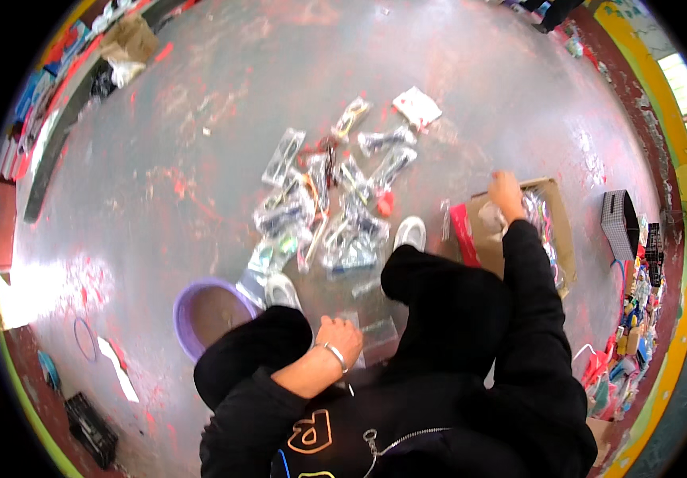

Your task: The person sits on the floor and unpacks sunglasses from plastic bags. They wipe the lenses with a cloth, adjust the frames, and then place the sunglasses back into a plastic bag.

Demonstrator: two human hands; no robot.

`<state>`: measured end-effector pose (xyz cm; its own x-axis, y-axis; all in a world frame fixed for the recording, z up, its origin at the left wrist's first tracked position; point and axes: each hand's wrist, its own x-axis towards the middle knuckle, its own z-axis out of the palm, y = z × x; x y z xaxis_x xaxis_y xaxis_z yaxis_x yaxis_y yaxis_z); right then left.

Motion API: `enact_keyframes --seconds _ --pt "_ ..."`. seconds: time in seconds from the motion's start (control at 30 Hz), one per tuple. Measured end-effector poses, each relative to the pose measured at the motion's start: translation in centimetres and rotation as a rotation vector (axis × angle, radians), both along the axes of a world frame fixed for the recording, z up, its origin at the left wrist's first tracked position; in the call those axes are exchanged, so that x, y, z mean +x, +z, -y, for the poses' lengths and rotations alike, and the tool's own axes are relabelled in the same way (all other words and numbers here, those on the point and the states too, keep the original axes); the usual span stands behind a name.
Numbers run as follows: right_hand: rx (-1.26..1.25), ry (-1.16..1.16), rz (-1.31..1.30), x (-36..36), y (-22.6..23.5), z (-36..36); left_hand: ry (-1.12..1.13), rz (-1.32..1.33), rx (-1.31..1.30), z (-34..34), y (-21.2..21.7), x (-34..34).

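Note:
My left hand (338, 341), with a silver bangle at the wrist, is over my lap by the left knee. Its fingers are curled, and whatever they hold is hidden. Clear plastic bags (379, 338) lie beside it. My right arm reaches out to an open cardboard box (549, 191). Above its left part is my right hand (506, 196), fingers bent together; anything in them is too small to make out. Cords and plastic-wrapped things (541, 219) fill the box. On the floor in front of my shoes lies a loose pile of clear-bagged items (351, 231), some with cords.
A purple tub (186, 327) stands by my left leg. A white packet (417, 107) lies beyond the pile. At the right are a checked bin (616, 223) and clutter (638, 327) along the wall. A black crate (92, 430) sits lower left. Another person's legs (558, 12) show at the top.

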<state>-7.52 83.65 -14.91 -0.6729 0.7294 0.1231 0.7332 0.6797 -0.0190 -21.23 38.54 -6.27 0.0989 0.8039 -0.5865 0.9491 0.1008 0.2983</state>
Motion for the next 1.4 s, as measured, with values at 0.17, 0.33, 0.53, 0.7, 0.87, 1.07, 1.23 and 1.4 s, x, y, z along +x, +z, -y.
enact_keyframes --seconds 0.17,0.33,0.53,0.7,0.87,1.07,1.23,1.4 --pt "-0.386 0.385 0.136 -11.0 3.8 4.6 -0.053 0.069 -0.065 1.1 -0.9 1.8" --pt "-0.398 0.761 0.389 -20.3 2.5 12.3 -0.059 -0.025 0.018 1.0 -0.8 1.5" --pt "-0.423 0.610 0.324 -25.1 -4.4 20.2 0.004 0.007 0.066 1.8 -1.3 1.9" --pt "-0.406 0.822 0.343 -22.4 -12.1 27.4 0.001 -0.068 0.152 1.8 -0.6 1.6" --pt "-0.229 1.010 0.270 -20.6 -14.9 31.4 0.023 -0.040 0.141 2.4 -0.8 2.2" --pt "-0.128 0.982 0.196 -18.8 -18.1 31.1 0.025 -0.048 0.114 2.3 -0.7 1.6" --pt "-0.133 1.012 0.409 -17.0 -20.9 30.1 0.030 -0.027 0.086 1.9 -0.7 1.3" --pt "-0.361 0.812 0.598 -18.7 -17.0 30.7 0.048 -0.033 0.079 2.3 -0.8 1.1"
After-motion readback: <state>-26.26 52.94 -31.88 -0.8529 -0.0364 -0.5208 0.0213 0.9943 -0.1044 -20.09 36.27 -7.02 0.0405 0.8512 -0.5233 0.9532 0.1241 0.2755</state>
